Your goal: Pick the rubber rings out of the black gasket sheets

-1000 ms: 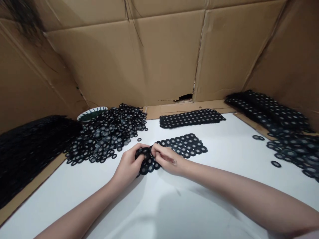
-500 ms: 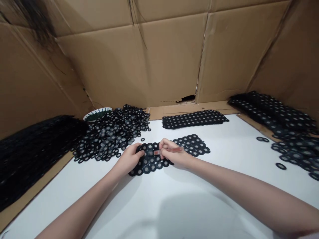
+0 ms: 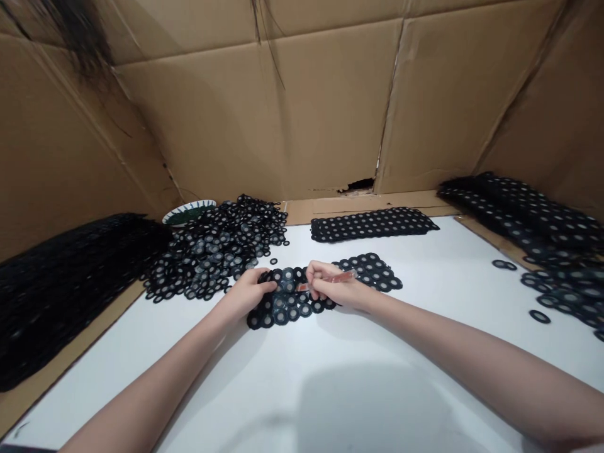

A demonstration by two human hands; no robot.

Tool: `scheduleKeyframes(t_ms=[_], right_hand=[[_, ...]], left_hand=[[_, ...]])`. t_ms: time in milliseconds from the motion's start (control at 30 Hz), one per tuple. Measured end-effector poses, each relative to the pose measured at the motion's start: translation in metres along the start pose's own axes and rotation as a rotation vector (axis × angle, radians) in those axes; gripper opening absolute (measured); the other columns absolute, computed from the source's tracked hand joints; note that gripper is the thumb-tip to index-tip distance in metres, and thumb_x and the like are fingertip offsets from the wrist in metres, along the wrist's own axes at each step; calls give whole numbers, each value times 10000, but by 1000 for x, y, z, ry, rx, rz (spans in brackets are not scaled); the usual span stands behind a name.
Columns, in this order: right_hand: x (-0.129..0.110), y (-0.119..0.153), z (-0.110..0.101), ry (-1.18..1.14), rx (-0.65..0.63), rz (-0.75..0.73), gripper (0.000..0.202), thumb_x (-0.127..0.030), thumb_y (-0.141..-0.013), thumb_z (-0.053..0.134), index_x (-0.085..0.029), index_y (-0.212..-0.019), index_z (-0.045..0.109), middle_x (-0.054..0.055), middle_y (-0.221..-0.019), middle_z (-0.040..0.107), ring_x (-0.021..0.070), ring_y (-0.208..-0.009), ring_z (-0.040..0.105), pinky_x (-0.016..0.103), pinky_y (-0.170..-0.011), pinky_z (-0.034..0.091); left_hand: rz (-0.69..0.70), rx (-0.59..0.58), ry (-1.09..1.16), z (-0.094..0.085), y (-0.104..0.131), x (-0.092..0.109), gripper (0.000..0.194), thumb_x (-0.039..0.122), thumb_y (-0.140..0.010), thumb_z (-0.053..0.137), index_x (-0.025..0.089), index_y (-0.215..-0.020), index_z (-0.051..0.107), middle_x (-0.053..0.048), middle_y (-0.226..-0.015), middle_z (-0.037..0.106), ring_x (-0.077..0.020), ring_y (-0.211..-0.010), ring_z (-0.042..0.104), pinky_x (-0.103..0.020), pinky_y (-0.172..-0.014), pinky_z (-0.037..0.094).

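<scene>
A strip of joined black rings with pale centres (image 3: pixel 293 311) lies across the middle of the white table, its left part partly raised. My left hand (image 3: pixel 248 294) pinches the strip's left end between thumb and fingers. Over the strip's middle is my right hand (image 3: pixel 330 284), fingers curled round a slim tool with a clear reddish handle (image 3: pixel 343 277). The tool points left, toward the rings by my left thumb; its working tip is too small to make out. Beyond my right hand the strip continues flat to the right.
Loose black rings form a heap (image 3: pixel 212 251) at the back left, before a patterned bowl (image 3: pixel 191 212). A finished-looking ring panel (image 3: pixel 375 224) lies behind the hands. Dark stacks stand left (image 3: pixel 70 283) and right (image 3: pixel 528 211). Cardboard walls (image 3: pixel 283 126) enclose the table.
The whole view has shifted slightly, so things appear a little further right and higher. The reddish tool is tilted somewhat more. Both hands keep their grips.
</scene>
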State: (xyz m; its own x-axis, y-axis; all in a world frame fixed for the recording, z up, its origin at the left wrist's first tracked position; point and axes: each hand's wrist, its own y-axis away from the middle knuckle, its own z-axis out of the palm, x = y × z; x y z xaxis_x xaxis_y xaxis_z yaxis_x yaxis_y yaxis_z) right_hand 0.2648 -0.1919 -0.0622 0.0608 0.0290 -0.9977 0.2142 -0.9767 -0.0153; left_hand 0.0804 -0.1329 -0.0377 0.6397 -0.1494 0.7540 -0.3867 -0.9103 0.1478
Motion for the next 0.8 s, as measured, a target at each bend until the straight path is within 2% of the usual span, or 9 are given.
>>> scheduleKeyframes(t_ms=[200, 433, 633, 800], right_hand=[[6, -2, 1, 35, -35, -27, 117, -86, -736, 365, -192, -695, 394, -44, -532, 421, 86, -525, 401, 208, -501, 293], [17, 0, 8, 230, -16, -126, 113, -113, -738, 354, -204, -770, 412, -36, -657, 416, 79, -518, 329, 202, -456, 260], [17, -2, 11, 187, 40, -110, 95, -121, -744, 347, -199, -751, 400, -41, -619, 400, 75, -499, 314, 200, -454, 242], [16, -2, 12, 125, 34, -101, 107, -97, -726, 353, -197, -732, 392, -50, -578, 405, 72, -481, 307, 194, -440, 224]], left_hand=[[16, 1, -13, 0, -1, -2, 198, 278, -649, 495, 172, -784, 593, -21, -797, 644, -224, -790, 563, -300, -682, 393], [89, 60, -56, 5, 3, 1, 207, 256, -663, 474, 176, -817, 586, -19, -834, 637, -221, -829, 552, -311, -734, 379], [76, 57, -24, 6, 4, 1, 220, 247, -661, 467, 176, -835, 583, -20, -843, 637, -222, -832, 557, -311, -729, 386], [77, 72, -36, 5, -1, -3, 208, 242, -645, 463, 177, -806, 577, -19, -827, 633, -215, -815, 558, -303, -715, 394]])
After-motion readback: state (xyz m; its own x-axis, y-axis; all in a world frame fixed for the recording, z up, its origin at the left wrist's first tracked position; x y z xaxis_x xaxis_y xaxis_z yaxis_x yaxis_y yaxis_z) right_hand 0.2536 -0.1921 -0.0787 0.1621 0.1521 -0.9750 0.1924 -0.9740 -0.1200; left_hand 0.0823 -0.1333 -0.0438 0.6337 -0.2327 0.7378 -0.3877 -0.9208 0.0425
